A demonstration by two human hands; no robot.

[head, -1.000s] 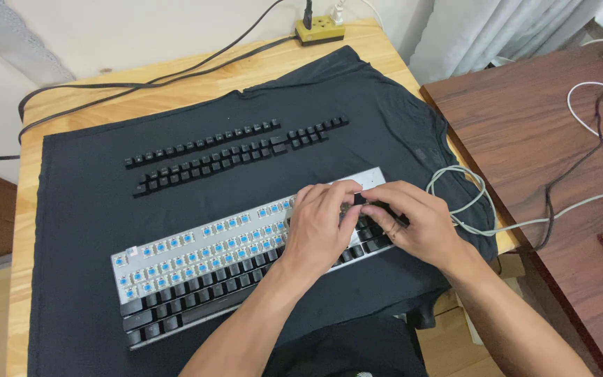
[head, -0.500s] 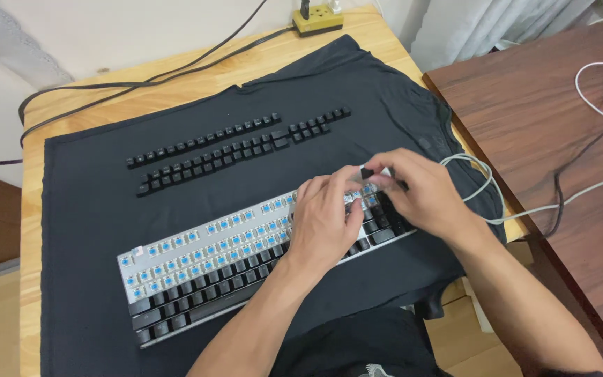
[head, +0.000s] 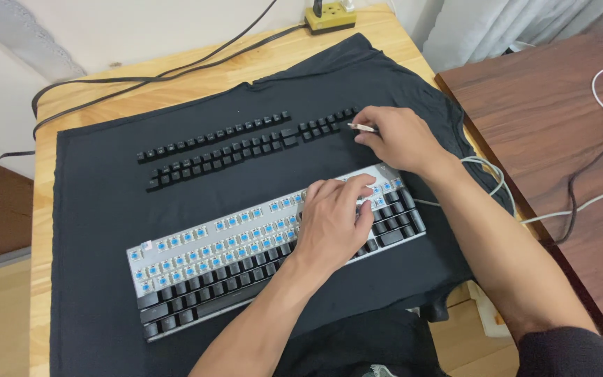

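Clearly the right hand [head: 399, 139] lay farther out than the left, reaching up and away from the body to the right-hand end of the upper row of loose keycaps [head: 246, 139]. Its fingers were pinched together on a thin pale tool [head: 362, 128], probably a keycap puller, whose tip pointed left toward the last caps in that row. Whether a black cap sat in the tool's end I could not tell; the spot was too small and dark against the cloth.

The left hand [head: 333, 220] was nearer the body, resting palm down on the keyboard [head: 197, 269], fingers spread loosely over the bared blue switches toward its right part and gripping nothing. The two hands stood well apart, the right one up and to the right of the left.

The keyboard's long axis ran from lower left to upper right, slanting across the dark shirt [head: 99, 209] spread as a mat. Its upper rows showed bare switches, while black caps were seated on its lower rows and at its right end. The two rows of loose keycaps ran nearly parallel to it, beyond it on the shirt, so the right hand was the nearer one to them.

A grey cable [head: 490, 183] looped off the keyboard's right end, over the wooden table [head: 197, 77] toward a darker desk [head: 546, 119]. A power strip [head: 329, 17] sat at the far edge.
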